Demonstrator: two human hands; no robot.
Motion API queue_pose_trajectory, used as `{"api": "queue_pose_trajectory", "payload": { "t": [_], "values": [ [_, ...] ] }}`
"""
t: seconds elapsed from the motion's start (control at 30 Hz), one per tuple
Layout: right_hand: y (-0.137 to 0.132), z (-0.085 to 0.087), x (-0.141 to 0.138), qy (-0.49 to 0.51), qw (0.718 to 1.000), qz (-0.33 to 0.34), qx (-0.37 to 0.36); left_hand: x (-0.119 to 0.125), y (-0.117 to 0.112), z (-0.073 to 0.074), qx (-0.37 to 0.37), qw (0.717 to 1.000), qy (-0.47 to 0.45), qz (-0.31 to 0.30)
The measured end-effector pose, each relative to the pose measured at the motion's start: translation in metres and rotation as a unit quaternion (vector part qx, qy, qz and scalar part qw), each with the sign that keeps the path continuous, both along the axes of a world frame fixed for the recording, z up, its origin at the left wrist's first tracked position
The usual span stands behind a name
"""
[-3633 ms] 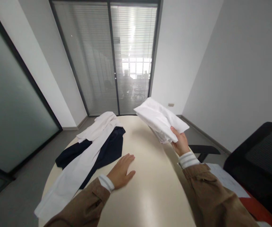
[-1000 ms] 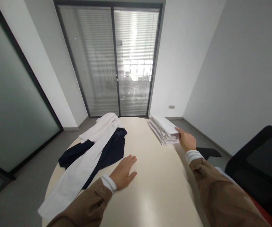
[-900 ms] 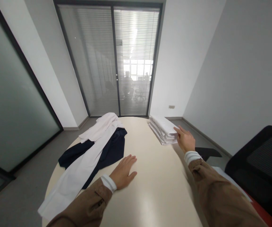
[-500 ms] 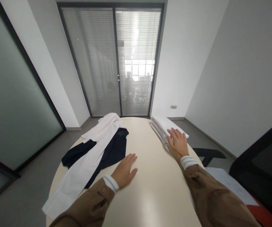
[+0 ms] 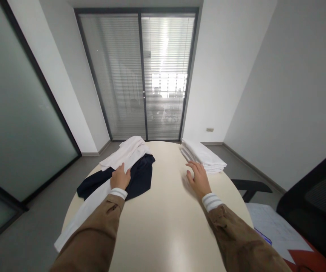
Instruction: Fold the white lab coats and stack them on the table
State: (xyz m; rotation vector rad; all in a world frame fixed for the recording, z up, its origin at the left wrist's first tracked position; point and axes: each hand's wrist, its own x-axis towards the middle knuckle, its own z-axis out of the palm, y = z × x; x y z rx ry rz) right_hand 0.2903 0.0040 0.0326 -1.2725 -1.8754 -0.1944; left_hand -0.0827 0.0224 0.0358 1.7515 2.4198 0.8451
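My left hand (image 5: 119,177) is over the long white garment (image 5: 129,151), its fingers curled onto the fabric and the thumb close beside them. Under that garment lies a dark navy garment (image 5: 142,175), spread loosely with its right part exposed. One long white strip of the upper garment runs toward the near left table edge, partly covered by my left forearm. My right hand (image 5: 198,179) hovers above the table, fingers apart and slightly bent, holding nothing. Just beyond it sits a stack of folded white cloth (image 5: 204,155).
The round cream table (image 5: 165,219) fills the middle. At the right stands a black office chair (image 5: 316,200), its armrest near the table edge, with papers (image 5: 273,223) and a red item (image 5: 307,258) on it. A glass door with blinds (image 5: 136,75) is beyond.
My left hand has moved from the bare table left and forward onto the white garment. My right hand has come off the folded stack, shifting left and toward me.
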Motion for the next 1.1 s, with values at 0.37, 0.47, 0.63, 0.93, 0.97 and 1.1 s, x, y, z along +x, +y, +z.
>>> {"api": "queue_pose_trajectory", "payload": {
  "t": [0.37, 0.47, 0.63, 0.93, 0.97, 1.1],
  "values": [
    [0.007, -0.013, 0.004, 0.004, 0.999, 0.037, 0.012, 0.011, -0.003, -0.004, 0.289, 0.935, -0.143, -0.147],
    [0.008, -0.016, 0.005, -0.009, 0.999, 0.043, 0.006, 0.034, -0.016, 0.004, 0.283, 0.906, -0.176, -0.26],
    [0.01, -0.021, 0.006, -0.025, 0.998, 0.054, -0.022, 0.061, -0.033, 0.005, 0.12, 0.883, -0.171, -0.42],
    [0.012, -0.027, 0.007, -0.032, 0.995, 0.085, -0.038, 0.041, 0.005, -0.009, 0.136, 0.986, -0.03, -0.088],
    [0.012, -0.026, 0.007, -0.03, 0.995, 0.088, -0.039, 0.035, 0.012, -0.01, 0.108, 0.992, -0.04, -0.053],
    [0.012, -0.026, 0.006, -0.027, 0.994, 0.094, -0.046, 0.01, 0.039, -0.005, -0.015, 0.998, -0.052, 0.025]
  ]
}}
